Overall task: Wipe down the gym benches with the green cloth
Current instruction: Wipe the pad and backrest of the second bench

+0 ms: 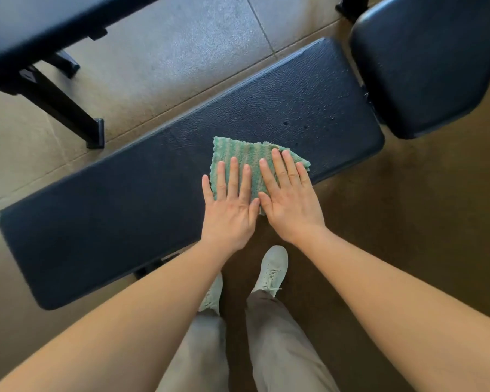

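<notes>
A long black padded bench (119, 216) runs diagonally across the view from lower left to upper right. The green striped cloth (244, 155) lies flat on its right half, near the front edge. My left hand (231, 206) presses on the cloth's near left part with straight, spread fingers. Beside it, my right hand (290, 200) lies flat on the cloth's right part, fingers straight. The two hands touch at the thumbs. Small droplets dot the pad to the right of the cloth.
A second black padded seat (430, 60) stands at the upper right, close to the bench's end. Another bench (26, 26) with black metal legs (65, 108) is at the upper left. Tiled floor lies between them. My shoes (272, 267) stand just before the bench.
</notes>
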